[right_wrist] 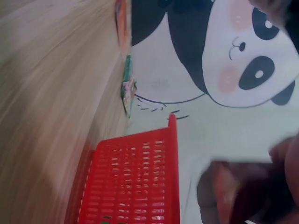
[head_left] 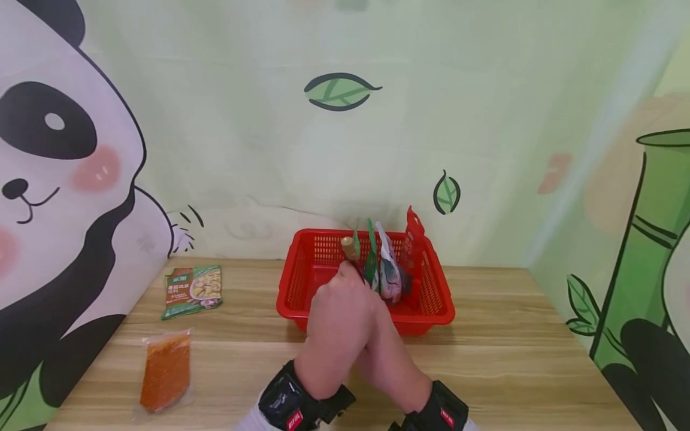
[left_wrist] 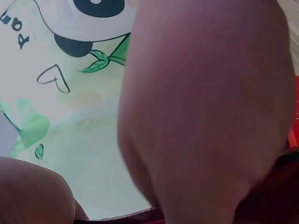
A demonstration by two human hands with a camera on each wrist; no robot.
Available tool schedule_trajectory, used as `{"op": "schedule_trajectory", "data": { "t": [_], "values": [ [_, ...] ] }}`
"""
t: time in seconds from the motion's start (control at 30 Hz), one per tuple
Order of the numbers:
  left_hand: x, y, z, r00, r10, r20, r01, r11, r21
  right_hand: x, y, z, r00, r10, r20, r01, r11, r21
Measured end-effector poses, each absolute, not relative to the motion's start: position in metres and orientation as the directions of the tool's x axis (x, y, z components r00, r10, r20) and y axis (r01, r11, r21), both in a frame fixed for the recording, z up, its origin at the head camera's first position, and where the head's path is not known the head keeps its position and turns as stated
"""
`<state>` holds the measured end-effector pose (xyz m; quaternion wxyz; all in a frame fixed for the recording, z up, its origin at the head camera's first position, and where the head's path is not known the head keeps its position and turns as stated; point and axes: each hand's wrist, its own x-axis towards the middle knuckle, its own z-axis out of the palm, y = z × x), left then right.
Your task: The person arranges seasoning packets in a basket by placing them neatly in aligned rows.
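Both hands come together over the front of a red plastic basket. My left hand and right hand overlap and grip a thin packet, seen nearly edge-on with a tan-brown end above the knuckles. In the left wrist view the packet looks dark red, mostly hidden behind the hand. Fingers cover its middle. Within the basket stand a green packet, a white and purple packet and a tall red packet, toward its right side.
On the wooden table, left of the basket, lie a green food packet and a clear pouch of orange-red sauce. A printed panda cloth hangs behind and along both sides.
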<state>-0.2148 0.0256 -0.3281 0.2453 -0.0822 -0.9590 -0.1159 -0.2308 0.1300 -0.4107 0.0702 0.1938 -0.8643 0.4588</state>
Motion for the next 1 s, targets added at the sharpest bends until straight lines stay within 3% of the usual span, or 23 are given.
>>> {"op": "schedule_trajectory", "data": {
  "t": [0.17,0.27,0.4,0.67,1.0],
  "values": [
    [-0.224,0.009,-0.331,-0.837,0.161,0.524,0.234,0.969,0.076,-0.232,0.142,-0.417,-0.873,-0.358,0.332,-0.473,0.453,-0.755],
    [-0.233,-0.002,-0.33,-0.857,0.111,0.503,0.242,0.949,0.202,-0.234,0.154,-0.415,-0.898,-0.347,0.271,-0.427,0.534,-0.73],
    [-0.247,-0.018,-0.325,-0.882,0.052,0.469,0.25,0.894,0.371,-0.242,0.175,-0.415,-0.912,-0.319,0.259,-0.411,0.688,-0.599],
    [-0.274,-0.035,-0.323,-0.89,0.042,0.453,0.258,0.867,0.427,-0.265,0.213,-0.422,-0.919,-0.29,0.267,-0.377,0.843,-0.383],
    [-0.3,-0.037,-0.33,-0.915,0.053,0.4,0.24,0.869,0.433,-0.278,0.225,-0.436,-0.942,-0.314,0.121,-0.337,0.86,-0.383]
  ]
}}
